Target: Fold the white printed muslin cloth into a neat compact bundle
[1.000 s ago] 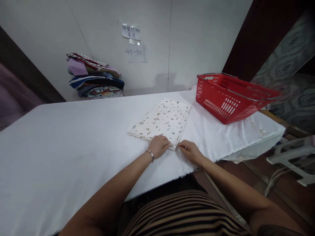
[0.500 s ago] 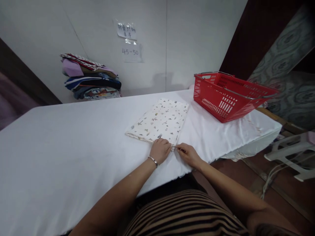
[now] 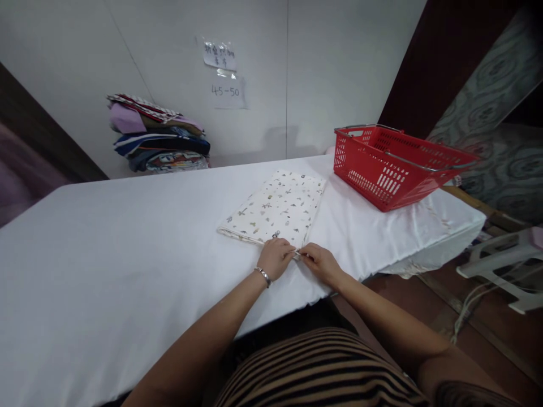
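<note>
A folded white cloth (image 3: pixel 282 206) with small grey, brown and olive prints lies flat on the white-covered table (image 3: pixel 127 254). Its layered edge faces me. My left hand (image 3: pixel 275 257), with a silver bracelet at the wrist, is closed on the cloth's near right corner. Close beside it, my right hand (image 3: pixel 320 263) pinches the same corner between thumb and fingers. A small bit of the cloth's edge shows between the two hands; the fingertips partly hide it.
A red plastic basket (image 3: pixel 394 169) with metal handles stands at the table's right end. Against the wall at the back left is a pile of folded fabrics (image 3: pixel 159 135). Two paper notes (image 3: pixel 229 92) hang on the wall. A white stool (image 3: pixel 504 265) stands on the floor at right.
My right hand has shifted slightly left, closer to my left hand, at the cloth's corner. The cloth and the basket lie almost unchanged.
</note>
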The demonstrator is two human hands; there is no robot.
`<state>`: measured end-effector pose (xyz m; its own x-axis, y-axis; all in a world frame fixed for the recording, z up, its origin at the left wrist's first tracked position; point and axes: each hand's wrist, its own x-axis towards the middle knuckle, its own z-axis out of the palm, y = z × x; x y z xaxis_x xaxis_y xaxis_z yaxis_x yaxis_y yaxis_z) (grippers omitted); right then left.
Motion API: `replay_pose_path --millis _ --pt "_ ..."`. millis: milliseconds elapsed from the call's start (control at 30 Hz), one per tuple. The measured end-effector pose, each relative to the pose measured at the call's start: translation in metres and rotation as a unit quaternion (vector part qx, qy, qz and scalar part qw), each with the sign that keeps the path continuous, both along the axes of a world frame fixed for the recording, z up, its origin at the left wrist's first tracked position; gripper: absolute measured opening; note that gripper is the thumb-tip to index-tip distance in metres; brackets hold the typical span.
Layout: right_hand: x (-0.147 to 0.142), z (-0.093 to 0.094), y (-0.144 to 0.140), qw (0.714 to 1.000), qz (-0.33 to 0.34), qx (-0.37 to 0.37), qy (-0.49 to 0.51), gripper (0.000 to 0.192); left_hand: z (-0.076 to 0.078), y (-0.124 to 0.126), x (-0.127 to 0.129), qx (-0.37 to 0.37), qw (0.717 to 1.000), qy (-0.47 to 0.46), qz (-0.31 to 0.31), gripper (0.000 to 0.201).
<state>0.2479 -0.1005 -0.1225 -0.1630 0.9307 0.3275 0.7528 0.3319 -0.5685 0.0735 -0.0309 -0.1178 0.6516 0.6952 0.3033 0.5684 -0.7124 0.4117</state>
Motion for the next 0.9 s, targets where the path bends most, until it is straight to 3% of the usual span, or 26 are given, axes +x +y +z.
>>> replay_pose_path --millis 100,167,300,500,667,767,900 --pt "0.0 -0.004 0.001 1.0 0.005 0.004 -0.016 0.018 0.006 0.006 -0.002 -0.041 0.998 -0.016 -0.037 0.017" --pt "-0.001 -0.006 0.002 1.0 0.005 0.009 -0.026 0.02 0.009 0.007 0.0 -0.05 0.998 -0.033 -0.028 0.02" --pt "-0.003 -0.007 0.001 1.0 0.005 0.011 -0.005 0.019 0.01 -0.004 0.006 0.007 1.0 0.01 0.002 0.024" --pt "0.004 -0.003 0.002 0.998 0.016 -0.002 0.057 0.024 0.003 -0.018 0.0 0.07 0.996 0.032 -0.045 0.016" --pt "0.012 0.007 0.015 0.996 -0.016 0.053 0.069 0.02 0.001 -0.017 -0.001 0.086 0.992 0.068 -0.058 0.02" --pt "0.003 0.013 0.022 0.995 0.032 0.079 0.057 0.024 0.0 -0.017 0.002 0.081 0.993 0.073 -0.048 0.015" --pt "-0.011 0.012 0.022 0.992 0.121 0.019 0.028 0.031 0.002 -0.01 -0.012 0.068 0.996 0.033 -0.053 0.013"
